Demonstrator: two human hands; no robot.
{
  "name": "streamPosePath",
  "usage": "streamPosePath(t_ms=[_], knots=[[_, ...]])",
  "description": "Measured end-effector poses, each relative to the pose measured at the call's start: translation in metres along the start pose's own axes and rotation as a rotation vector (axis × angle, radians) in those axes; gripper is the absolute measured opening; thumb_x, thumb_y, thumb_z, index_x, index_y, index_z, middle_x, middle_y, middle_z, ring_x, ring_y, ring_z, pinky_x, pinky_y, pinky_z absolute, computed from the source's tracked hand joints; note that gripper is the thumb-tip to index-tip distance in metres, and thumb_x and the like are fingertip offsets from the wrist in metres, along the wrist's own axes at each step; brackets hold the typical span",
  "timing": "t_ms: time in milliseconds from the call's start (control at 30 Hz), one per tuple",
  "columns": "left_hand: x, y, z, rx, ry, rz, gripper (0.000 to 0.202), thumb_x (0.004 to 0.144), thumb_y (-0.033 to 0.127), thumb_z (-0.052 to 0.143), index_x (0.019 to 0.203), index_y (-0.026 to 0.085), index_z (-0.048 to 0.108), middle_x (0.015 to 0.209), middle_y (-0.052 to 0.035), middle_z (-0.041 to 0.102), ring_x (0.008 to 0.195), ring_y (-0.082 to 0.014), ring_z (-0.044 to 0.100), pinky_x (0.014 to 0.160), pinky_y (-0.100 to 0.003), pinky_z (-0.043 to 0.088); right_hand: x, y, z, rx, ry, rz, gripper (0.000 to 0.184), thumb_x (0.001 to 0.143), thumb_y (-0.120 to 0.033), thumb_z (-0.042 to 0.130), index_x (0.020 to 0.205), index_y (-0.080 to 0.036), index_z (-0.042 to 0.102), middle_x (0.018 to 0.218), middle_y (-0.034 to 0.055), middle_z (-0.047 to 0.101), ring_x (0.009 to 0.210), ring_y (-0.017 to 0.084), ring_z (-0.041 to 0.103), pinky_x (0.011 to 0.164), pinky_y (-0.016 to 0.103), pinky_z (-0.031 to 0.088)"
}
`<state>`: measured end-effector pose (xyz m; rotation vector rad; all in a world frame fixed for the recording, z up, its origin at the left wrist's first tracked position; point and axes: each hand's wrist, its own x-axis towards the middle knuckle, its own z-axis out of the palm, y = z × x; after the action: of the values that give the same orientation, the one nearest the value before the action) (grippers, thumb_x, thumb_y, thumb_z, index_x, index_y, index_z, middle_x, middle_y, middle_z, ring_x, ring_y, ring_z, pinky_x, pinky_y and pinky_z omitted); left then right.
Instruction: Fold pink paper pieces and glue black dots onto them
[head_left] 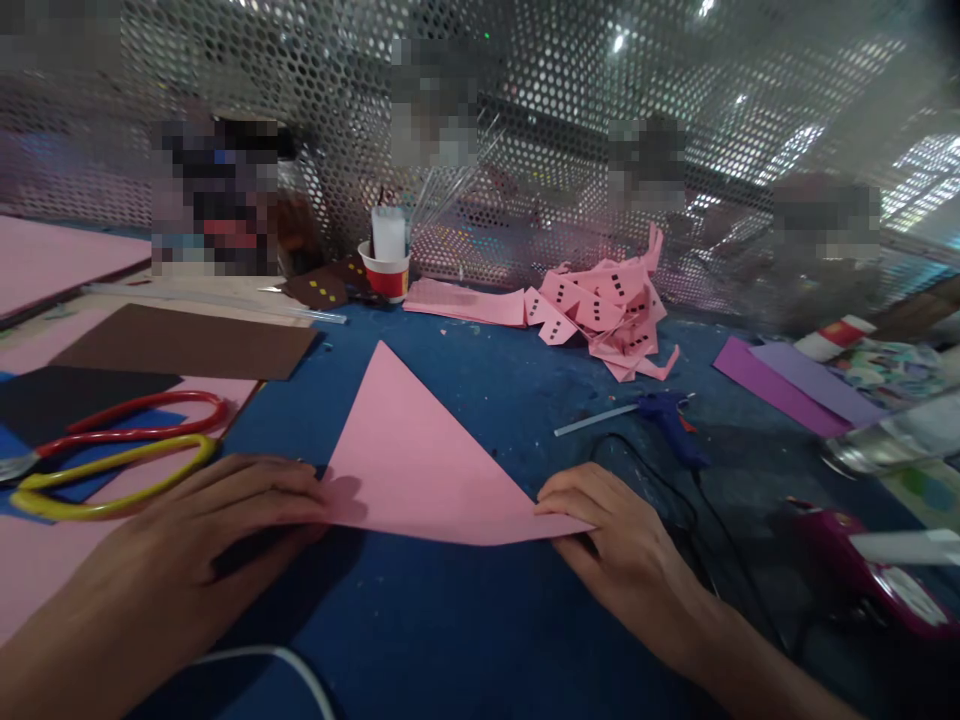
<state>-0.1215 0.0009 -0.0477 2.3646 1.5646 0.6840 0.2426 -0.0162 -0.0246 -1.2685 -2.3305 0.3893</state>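
A pink sheet of paper, triangular in outline, is held just over the blue table with its point facing away from me. My left hand pinches its left corner between thumb and fingers. At the right corner, my right hand grips the paper the same way. The near edge between both hands bows slightly. Beside my left hand lie scissors with one red and one yellow handle loop. Beyond my right hand rests a blue hot glue gun with a glue stick in its back.
Folded pink paper pieces with black squares pile at the back, beside pink strips and a paper cup. Brown paper lies left. Purple sheets and a dark red device lie right. A white cable crosses the front.
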Motion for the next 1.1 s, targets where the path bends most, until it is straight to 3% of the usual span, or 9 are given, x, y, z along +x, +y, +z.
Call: streamPosePath(t_ms=[100,333,600,733,1100], knots=[[0.002,-0.002,0.001,0.004,-0.003,0.013,0.027,0.092,0.052,0.055,0.098,0.035,0.076,0.115,0.0021,0.073,0.108,-0.0252,0.064,0.1,-0.041,0.046,0.002,0.0,0.001,0.016,0.031,0.045,0.011,0.098,-0.016,0.056,0.097,-0.022,0.065,0.1,0.0045,0.066,0.093,0.019,0.06,0.084,0.037,0.049],[0.006,0.002,-0.002,0.088,-0.025,0.026,0.029,0.092,0.047,0.058,0.108,0.027,0.072,0.119,-0.0036,0.07,0.112,-0.0282,0.06,0.1,-0.043,0.043,0.002,0.006,0.008,-0.013,0.059,0.057,0.009,0.098,-0.025,0.058,0.095,-0.021,0.065,0.099,0.0048,0.064,0.092,0.021,0.059,0.082,0.039,0.048],[0.015,0.017,-0.008,0.165,-0.048,-0.016,0.03,0.094,0.047,0.054,0.09,0.022,0.071,0.105,-0.0069,0.07,0.103,-0.029,0.057,0.089,-0.043,0.044,0.006,0.009,0.018,-0.104,0.114,0.105,0.017,0.097,-0.029,0.057,0.084,-0.021,0.063,0.095,0.0057,0.062,0.089,0.023,0.058,0.076,0.04,0.047],[0.015,0.017,-0.005,0.147,0.003,-0.004,0.034,0.093,0.049,0.055,0.077,0.021,0.067,0.095,-0.0072,0.067,0.098,-0.0286,0.055,0.086,-0.042,0.041,0.007,0.008,0.017,-0.109,0.093,0.142,0.017,0.095,-0.027,0.059,0.08,-0.021,0.06,0.096,0.0052,0.062,0.09,0.023,0.058,0.077,0.039,0.047],[0.016,0.019,-0.003,0.154,0.021,-0.034,0.03,0.092,0.045,0.057,0.073,0.022,0.06,0.091,-0.005,0.064,0.095,-0.0264,0.052,0.084,-0.04,0.039,0.007,0.007,0.019,-0.129,0.026,0.217,0.017,0.096,-0.029,0.057,0.08,-0.023,0.057,0.099,0.0042,0.06,0.095,0.024,0.056,0.079,0.039,0.046]])
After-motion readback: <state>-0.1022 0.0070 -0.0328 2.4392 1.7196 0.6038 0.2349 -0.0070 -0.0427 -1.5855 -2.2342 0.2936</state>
